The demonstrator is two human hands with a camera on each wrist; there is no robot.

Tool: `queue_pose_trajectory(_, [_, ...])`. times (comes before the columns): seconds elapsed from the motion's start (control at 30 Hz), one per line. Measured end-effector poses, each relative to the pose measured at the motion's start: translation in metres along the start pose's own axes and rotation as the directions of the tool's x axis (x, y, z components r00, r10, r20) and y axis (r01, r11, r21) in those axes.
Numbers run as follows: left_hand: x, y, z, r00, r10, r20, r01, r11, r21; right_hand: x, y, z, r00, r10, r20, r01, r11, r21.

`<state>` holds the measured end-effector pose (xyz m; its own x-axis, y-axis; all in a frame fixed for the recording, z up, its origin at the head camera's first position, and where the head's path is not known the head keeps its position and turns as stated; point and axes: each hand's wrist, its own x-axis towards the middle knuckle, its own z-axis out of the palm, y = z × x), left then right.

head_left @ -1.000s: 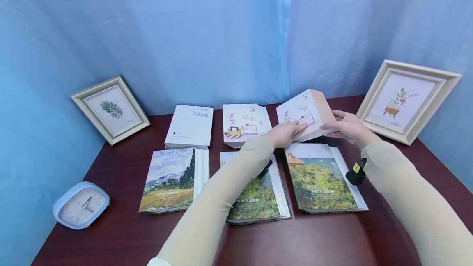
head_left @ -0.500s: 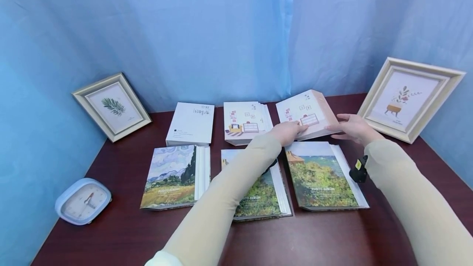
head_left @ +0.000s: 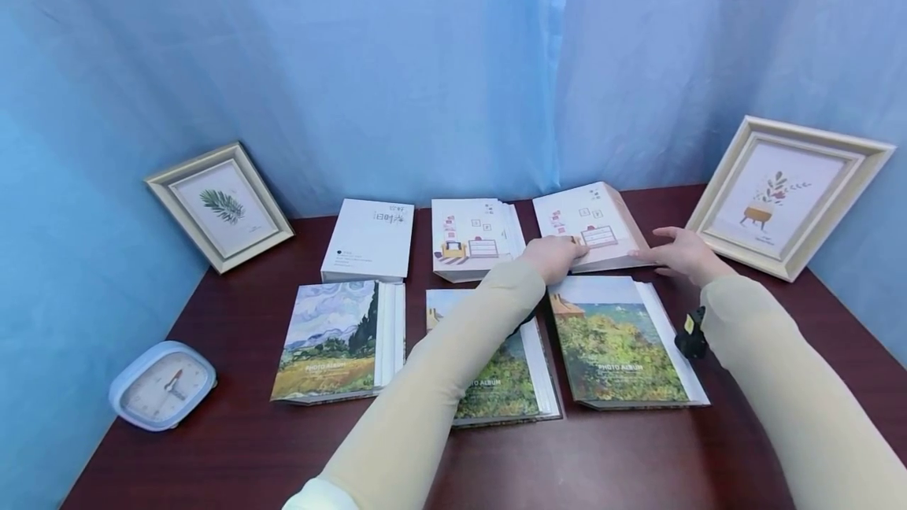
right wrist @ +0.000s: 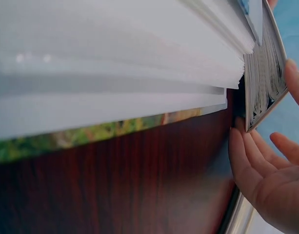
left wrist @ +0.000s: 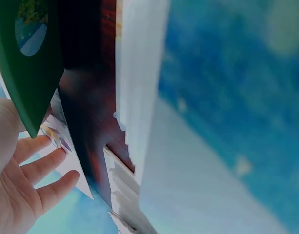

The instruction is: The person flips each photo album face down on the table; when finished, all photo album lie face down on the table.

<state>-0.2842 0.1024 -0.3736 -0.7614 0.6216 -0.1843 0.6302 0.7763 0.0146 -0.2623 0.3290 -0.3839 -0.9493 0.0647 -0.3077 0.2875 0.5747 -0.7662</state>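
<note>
A thick white album (head_left: 574,215) printed with small furniture drawings lies at the back right, its pale pink spine facing right. At its near left corner my left hand (head_left: 553,258) grips the edge, one digit over the cover. Several of that hand's fingers (left wrist: 54,161) extend straight in the left wrist view; its thumb is hidden there. My right hand (head_left: 686,254) stands beside the spine with fingers spread, its thumb at the near right corner. In the right wrist view the album's page edges (right wrist: 264,80) show between that thumb (right wrist: 296,84) and the lower fingers.
In front lie landscape-covered photo albums, at right (head_left: 616,345), middle (head_left: 499,388) and left (head_left: 326,345). Behind are two white albums, one plain (head_left: 368,238), one illustrated (head_left: 471,234). Picture frames stand left (head_left: 220,207) and right (head_left: 786,199). A blue clock (head_left: 163,386) stands near left.
The white album has come down from a raised tilt to lie nearly flat. My right hand's fingers have spread away from its spine; my left hand has stayed at its near left corner.
</note>
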Motion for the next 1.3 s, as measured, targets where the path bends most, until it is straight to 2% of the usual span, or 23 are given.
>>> queue_pose_trajectory(0.3, [0.002,-0.002,-0.002,1.0,-0.008,0.012,0.008,1.0,0.015,-0.002,-0.007,0.001,1.0,-0.006,-0.024,0.004,0.994,-0.112])
queue_pose_trajectory(0.4, [0.002,-0.003,-0.003,1.0,0.002,0.013,-0.002,0.999,0.038,-0.003,-0.009,0.002,0.998,-0.016,-0.062,0.004,0.983,-0.183])
queue_pose_trajectory(0.53, [-0.002,-0.005,-0.006,1.0,0.009,0.013,-0.01,1.0,0.024,-0.005,-0.011,0.003,0.995,-0.035,-0.096,0.008,0.964,-0.266])
queue_pose_trajectory(0.63, [-0.005,-0.007,-0.008,1.0,0.023,-0.012,-0.023,1.0,-0.003,-0.005,-0.012,0.003,0.994,-0.051,-0.096,0.023,0.963,-0.269])
queue_pose_trajectory(0.87, [-0.01,-0.012,-0.021,0.991,0.067,-0.113,-0.069,0.998,-0.013,-0.01,-0.022,0.001,0.991,-0.096,-0.095,0.067,0.96,-0.271])
queue_pose_trajectory(1.07, [-0.02,-0.02,-0.029,0.989,0.065,-0.13,-0.071,0.996,-0.044,-0.015,-0.033,0.001,0.987,-0.139,-0.085,0.107,0.947,-0.301])
queue_pose_trajectory(1.3, [-0.035,-0.038,-0.032,0.987,0.039,-0.156,-0.054,0.995,-0.09,-0.014,-0.045,0.01,0.982,-0.163,-0.092,0.128,0.943,-0.306])
